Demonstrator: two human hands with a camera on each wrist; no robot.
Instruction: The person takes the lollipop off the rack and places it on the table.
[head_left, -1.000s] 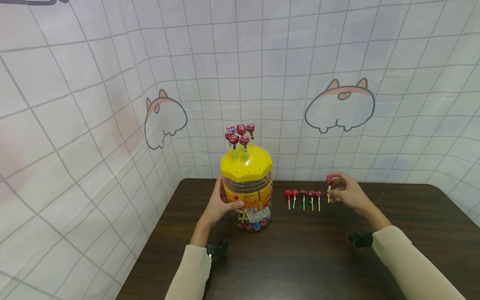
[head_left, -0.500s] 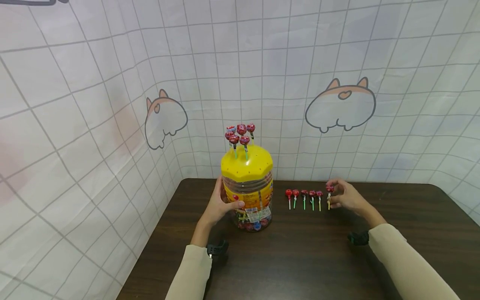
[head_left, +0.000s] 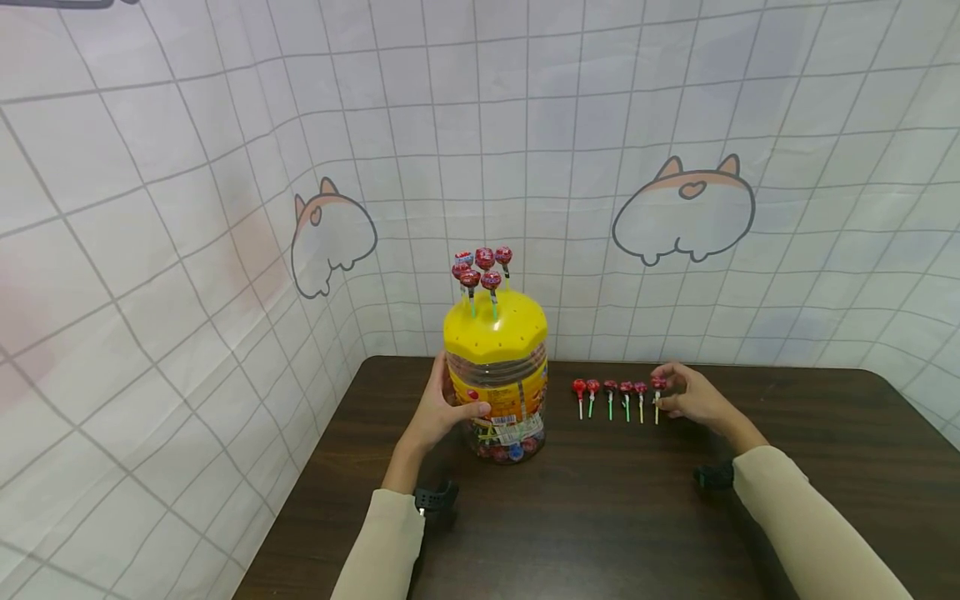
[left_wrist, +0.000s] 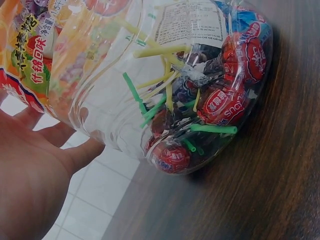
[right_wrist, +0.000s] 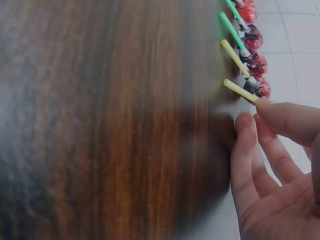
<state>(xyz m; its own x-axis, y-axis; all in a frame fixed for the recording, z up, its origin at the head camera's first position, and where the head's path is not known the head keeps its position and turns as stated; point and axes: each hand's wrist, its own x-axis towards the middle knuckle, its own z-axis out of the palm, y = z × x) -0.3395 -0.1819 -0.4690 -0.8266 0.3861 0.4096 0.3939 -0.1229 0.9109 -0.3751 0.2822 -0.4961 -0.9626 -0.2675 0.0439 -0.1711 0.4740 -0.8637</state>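
My left hand (head_left: 437,417) grips the side of a big clear plastic jar (head_left: 506,398), thumb across its front label. Several wrapped lollipops stand upright in holes of the jar's yellow lid (head_left: 497,329). Through the jar's wall in the left wrist view show loose lollipops (left_wrist: 222,104) with green and yellow sticks. To the right, my right hand (head_left: 693,396) pinches a lollipop (head_left: 657,385) with a yellow stick (right_wrist: 240,91), at the right end of a row. The other lollipops of that row (head_left: 609,387) lie side by side, heads toward the back.
The dark wooden table (head_left: 592,517) carries everything. A white grid-patterned cloth (head_left: 570,208) hangs right behind its back edge and along its left side. The row of lollipops lies between the jar and my right hand.
My right hand has lowered the yellow-stick lollipop toward the table and brought it level with the row's right end. My left hand and the jar have stayed in place.
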